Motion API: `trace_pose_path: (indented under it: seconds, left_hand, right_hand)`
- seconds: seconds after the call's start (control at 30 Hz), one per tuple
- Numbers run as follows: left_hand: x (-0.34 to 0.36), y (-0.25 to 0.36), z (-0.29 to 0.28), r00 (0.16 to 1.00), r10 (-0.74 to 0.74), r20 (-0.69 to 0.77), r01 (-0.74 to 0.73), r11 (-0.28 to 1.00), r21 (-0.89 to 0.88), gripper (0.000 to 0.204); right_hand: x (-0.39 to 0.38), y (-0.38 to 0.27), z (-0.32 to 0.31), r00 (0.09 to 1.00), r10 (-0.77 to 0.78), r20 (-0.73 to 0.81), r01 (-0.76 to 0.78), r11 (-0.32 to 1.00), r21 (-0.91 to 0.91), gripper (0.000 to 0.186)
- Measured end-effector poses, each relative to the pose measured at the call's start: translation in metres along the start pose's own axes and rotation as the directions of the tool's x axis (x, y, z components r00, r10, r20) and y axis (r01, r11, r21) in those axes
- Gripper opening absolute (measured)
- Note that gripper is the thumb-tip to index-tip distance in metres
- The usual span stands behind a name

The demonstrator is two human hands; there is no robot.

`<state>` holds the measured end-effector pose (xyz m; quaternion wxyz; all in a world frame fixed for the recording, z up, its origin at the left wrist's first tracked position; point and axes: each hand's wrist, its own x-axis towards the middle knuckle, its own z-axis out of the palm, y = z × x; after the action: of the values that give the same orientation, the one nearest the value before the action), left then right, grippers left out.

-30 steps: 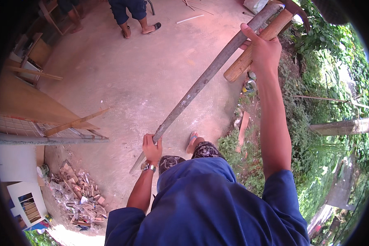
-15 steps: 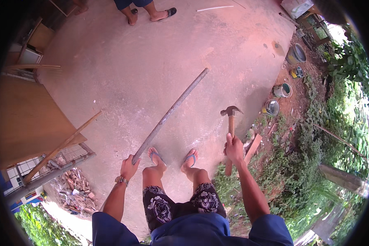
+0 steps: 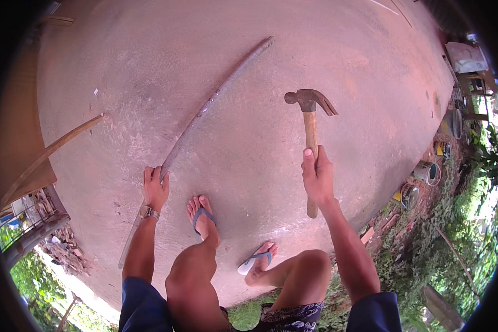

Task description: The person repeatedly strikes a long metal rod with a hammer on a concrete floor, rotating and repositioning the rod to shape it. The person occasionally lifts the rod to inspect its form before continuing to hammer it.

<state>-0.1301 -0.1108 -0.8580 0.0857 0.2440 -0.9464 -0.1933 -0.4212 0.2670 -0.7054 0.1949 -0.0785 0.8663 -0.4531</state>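
My left hand is closed on a long grey pipe, which lies diagonally along the concrete floor or just above it; I cannot tell which. The pipe runs from below my wrist up toward the top middle of the view. My right hand grips the wooden handle of a claw hammer, its metal head pointing forward, to the right of the pipe and apart from it. My sandalled left foot is just right of my left hand; my right foot is further back and right.
A brown board and a wooden strip are at the left, above a scrap pile. Buckets, a white sack and plants line the right edge of the concrete floor. Thin strips lie at the far top.
The hammer has parted from the pipe and swung upright in my right hand. The pipe has come down toward the floor with my left hand. My knees are now bent and the view is lower.
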Motion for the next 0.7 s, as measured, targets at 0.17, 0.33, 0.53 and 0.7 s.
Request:
trace_pose_path:
  seconds: [0.17, 0.33, 0.53, 0.7]
  left_hand:
    - [-0.009, -0.035, 0.039, 0.994, -0.057, -0.096, 0.063, 0.996, 0.059, 0.037]
    - [-0.028, -0.054, 0.069, 0.987, -0.037, -0.157, 0.05, 0.996, 0.075, 0.04]
    - [-0.035, -0.071, 0.076, 0.99, 0.068, -0.12, -0.047, 0.984, 0.171, 0.049]
    - [-0.032, -0.074, 0.075, 0.993, 0.086, -0.081, -0.069, 0.98, 0.188, 0.057]
  right_hand:
    - [0.059, 0.007, 0.048, 0.997, -0.063, 0.054, 0.065, 0.997, -0.044, 0.043]
    - [0.099, 0.008, 0.107, 0.968, -0.243, 0.057, 0.249, 0.957, -0.147, 0.047]
    - [0.112, 0.01, 0.166, 0.943, -0.321, 0.092, 0.333, 0.921, -0.203, 0.05]
    - [0.14, 0.027, 0.202, 0.936, -0.335, 0.105, 0.35, 0.874, -0.338, 0.054]
